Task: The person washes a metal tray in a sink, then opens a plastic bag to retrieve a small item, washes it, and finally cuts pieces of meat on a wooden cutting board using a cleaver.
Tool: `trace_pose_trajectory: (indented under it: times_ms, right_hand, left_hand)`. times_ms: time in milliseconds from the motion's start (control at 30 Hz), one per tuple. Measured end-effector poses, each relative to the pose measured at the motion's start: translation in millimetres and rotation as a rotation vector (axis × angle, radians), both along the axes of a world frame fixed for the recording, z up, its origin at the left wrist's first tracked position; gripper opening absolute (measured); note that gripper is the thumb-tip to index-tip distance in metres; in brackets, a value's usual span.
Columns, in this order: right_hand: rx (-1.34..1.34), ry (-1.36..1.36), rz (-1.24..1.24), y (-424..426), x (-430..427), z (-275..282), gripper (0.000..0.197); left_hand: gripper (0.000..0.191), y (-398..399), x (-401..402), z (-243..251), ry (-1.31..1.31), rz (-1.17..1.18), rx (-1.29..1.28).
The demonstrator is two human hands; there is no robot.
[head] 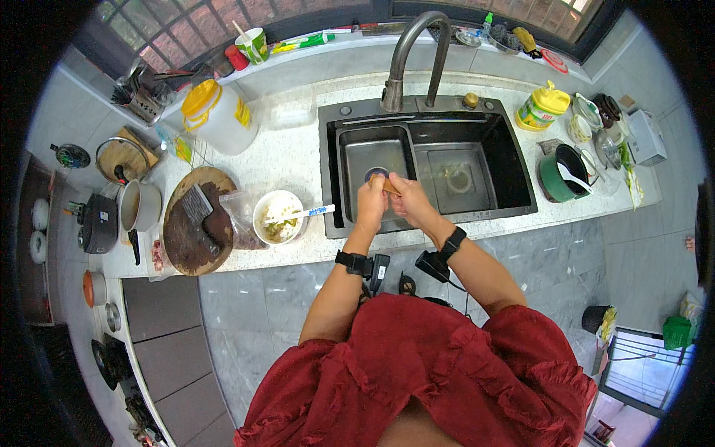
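Note:
Over the front of the black double-bowl sink (329, 220), my left hand (372, 202) and my right hand (414, 202) are close together. Both grip a small tan-brown piece (393, 188), which looks like cloth; the fingers cover most of it. Below them is the left basin (366, 151), its round drain (376, 172) partly hidden by my hands. The right basin (480, 156) holds some pale scraps around its strainer (459, 181). Above the sink's back edge rises a grey pull-down faucet (394, 78).
Left of the sink are a white bowl (262, 220) with food remains and chopsticks, a round cutting board (184, 246) bearing a cleaver (197, 204), and a yellow-lidded plastic jar (226, 123). To the right stand a yellow detergent jug (543, 107) and a green pot (553, 177).

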State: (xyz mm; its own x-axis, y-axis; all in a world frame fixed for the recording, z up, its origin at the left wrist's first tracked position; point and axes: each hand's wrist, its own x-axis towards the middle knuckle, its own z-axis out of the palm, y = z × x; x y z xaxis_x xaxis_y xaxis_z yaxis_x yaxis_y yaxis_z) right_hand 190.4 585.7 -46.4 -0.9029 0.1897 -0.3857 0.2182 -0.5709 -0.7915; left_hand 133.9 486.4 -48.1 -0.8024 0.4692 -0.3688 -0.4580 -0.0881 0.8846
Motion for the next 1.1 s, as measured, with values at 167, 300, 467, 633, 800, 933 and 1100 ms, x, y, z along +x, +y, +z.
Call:
trace_pose_trajectory:
  times_ms: [167, 300, 467, 633, 800, 933, 1100]
  right_hand:
    - [-0.156, -0.021, 0.025, -2, 1, 4, 0.037]
    - [-0.215, -0.068, 0.052, 0, -1, 1, 0.041]
    - [-0.311, -0.11, 0.068, 1, -4, -3, 0.043]
    - [-0.162, -0.163, 0.108, 1, -5, 2, 0.041]
    - [0.278, -0.177, 0.1, 10, -2, 6, 0.039]
    - [0.348, -0.162, 0.18, 20, -1, 7, 0.038]
    - [0.939, 0.101, 0.04, 16, 1, 14, 0.037]
  left_hand:
    - [0.026, 6, 3, -7, 0.129, 0.088, 0.043]
    - [0.025, 9, 5, -15, 0.186, 0.132, 0.071]
    - [0.025, 10, 4, -25, 0.243, 0.162, 0.053]
    - [0.027, 9, 5, -22, 0.174, 0.204, 0.051]
    - [0.034, -2, 4, -10, 0.101, 0.104, -0.009]
    - [0.036, -10, 1, -5, 0.033, -0.02, -0.024]
    - [0.035, -12, -3, -9, -0.05, 0.048, -0.098]
